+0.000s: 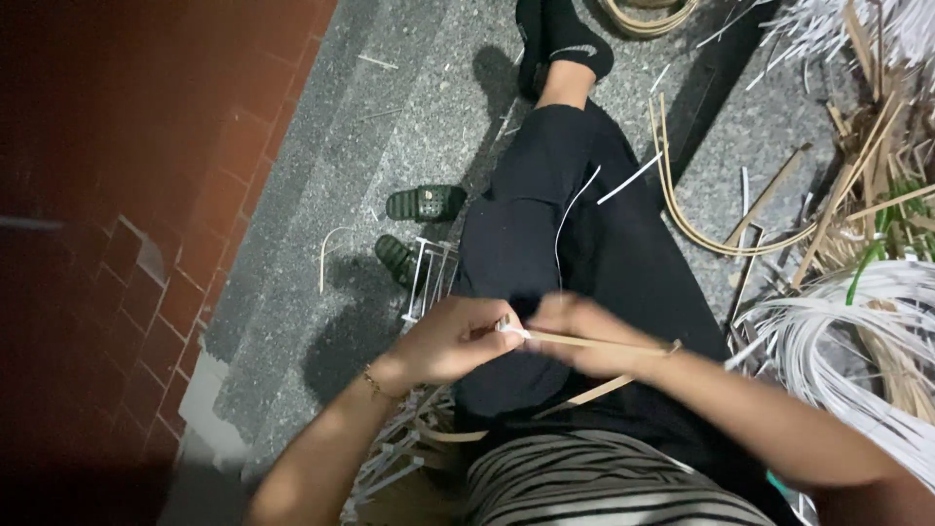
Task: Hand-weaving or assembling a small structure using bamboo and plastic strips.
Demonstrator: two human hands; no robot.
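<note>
Looking down over our lap, we see our left hand (450,341) and right hand (584,331) meeting above the black trousers (526,244), both closed in a pinch on the same thin cane strip (604,343). The left hand's fingers curl around the strip's pale end, where a small white bit shows between the two hands; the right hand, somewhat blurred, grips the strip just beside it, and the strip runs off to the right across our right forearm. A second tan strip (584,394) slants below it across the lap toward the striped shirt (594,487). A fine white strand (570,219) lies along the trouser leg. On the grey stone floor (409,117) to the left sit two dark green sandals (424,205), near a small white wire frame (429,278) leaning against our leg. To the right lie long curved cane splints (701,234), a loose coil of white strips (847,331) and a heap of tan offcuts (877,166). We see no basket or bin here holding any of it; the material lies loose on the floor.
</note>
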